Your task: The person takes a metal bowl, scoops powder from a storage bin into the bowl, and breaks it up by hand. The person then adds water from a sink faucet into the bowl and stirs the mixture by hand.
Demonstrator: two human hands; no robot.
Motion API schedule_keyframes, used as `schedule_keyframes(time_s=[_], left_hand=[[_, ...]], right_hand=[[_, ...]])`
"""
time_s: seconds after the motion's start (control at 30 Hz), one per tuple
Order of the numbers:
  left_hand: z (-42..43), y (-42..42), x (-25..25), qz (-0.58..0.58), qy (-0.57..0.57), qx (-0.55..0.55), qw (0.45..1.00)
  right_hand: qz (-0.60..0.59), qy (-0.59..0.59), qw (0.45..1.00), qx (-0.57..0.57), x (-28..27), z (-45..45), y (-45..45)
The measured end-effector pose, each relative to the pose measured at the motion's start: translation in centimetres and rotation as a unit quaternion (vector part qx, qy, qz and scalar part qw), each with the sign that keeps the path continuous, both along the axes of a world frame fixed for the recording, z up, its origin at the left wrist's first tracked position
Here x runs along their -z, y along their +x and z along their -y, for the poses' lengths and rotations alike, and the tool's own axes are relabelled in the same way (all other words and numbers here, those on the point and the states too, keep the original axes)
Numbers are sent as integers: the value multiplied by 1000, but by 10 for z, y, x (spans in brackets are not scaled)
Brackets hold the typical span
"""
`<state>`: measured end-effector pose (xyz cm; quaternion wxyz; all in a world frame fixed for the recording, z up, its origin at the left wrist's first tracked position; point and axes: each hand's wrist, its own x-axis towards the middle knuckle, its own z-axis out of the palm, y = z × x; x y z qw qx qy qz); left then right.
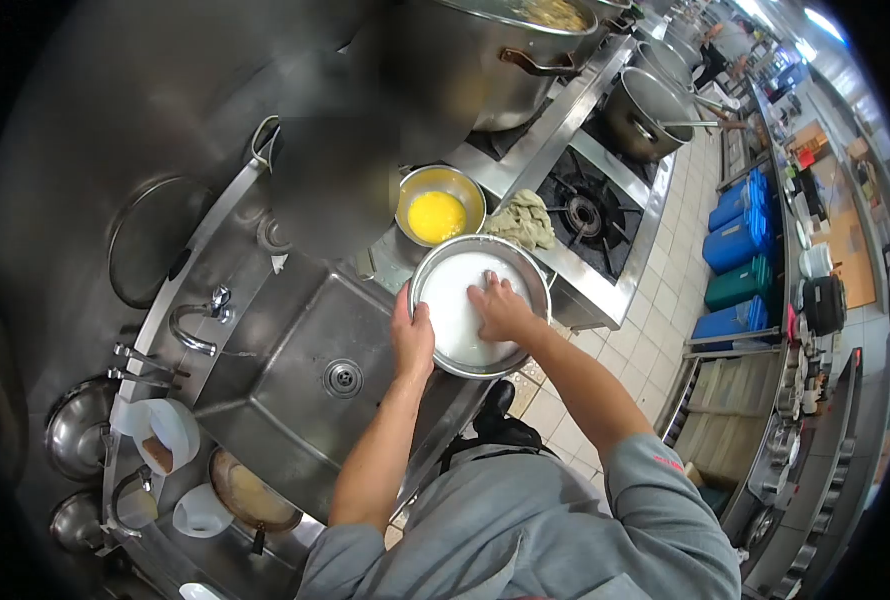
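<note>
My left hand [413, 336] grips the left rim of a round metal bowl [542, 290], thumb over the edge. Cloudy white liquid [452, 300] fills much of the bowl. My right hand [502, 311] reaches into it from the right, fingers spread and fingertips dipped at the surface; anything beneath the liquid is hidden. Just behind stands a smaller metal bowl [414, 190] containing yellow liquid [435, 216] that looks like beaten egg. A crumpled, pale green cloth [525, 220] lies to its right.
A steel sink [295, 390] with a faucet [193, 330] is at my left. Ahead are a gas burner [582, 213], a large stockpot [495, 80] and another pot [640, 120]. Blue bins [733, 245] line the right side. A pan [255, 490] sits lower left. Far off is a person [730, 50].
</note>
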<state>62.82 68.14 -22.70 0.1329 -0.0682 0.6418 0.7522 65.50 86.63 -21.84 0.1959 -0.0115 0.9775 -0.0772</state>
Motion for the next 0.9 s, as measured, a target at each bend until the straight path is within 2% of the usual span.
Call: schedule_keyframes(time_s=[0.07,0.13,0.17,0.23,0.3,0.33,0.43,0.47,0.57,0.6,0.63,0.7,0.83,0.9], left_hand=[[-2,4,-3,0,-9,-28,1000],[-4,7,2,-12,-7,-37,999],[-3,11,6,-21,-7,-43,999],[-4,13,6,-28,-25,-53,998],[-4,11,9,-1,17,-55,998],[-5,11,7,4,16,-58,998],[-4,12,4,-11,20,-63,998],[-4,12,7,-16,10,-60,998],[-1,11,12,-29,-26,-61,997],[-4,12,9,-38,-49,-59,996],[-6,13,5,-37,-40,-48,997],[-7,14,-6,34,43,-72,996],[-8,13,-1,14,60,-67,996],[-9,12,0,-8,17,-80,997]], right_hand=[[-15,4,1000,-3,8,-5,-4],[-7,-43,999,-14,12,-13,-8],[-56,-35,998,-23,19,-16,-4],[-39,-57,997,-37,2,-14,-6],[-75,-78,992,-61,-19,-5,-3],[-49,-74,995,-52,-41,4,-4],[-99,-38,990,-92,-44,4,-6],[-37,-26,996,-81,-49,4,-12],[-45,34,994,-93,-44,0,-21],[-8,43,995,-85,-37,-2,-29],[-7,51,996,-73,-31,-3,-29],[17,67,994,-81,-30,0,-34],[21,23,999,-37,-3,-10,-44],[24,-27,999,-33,-9,-9,-49]])
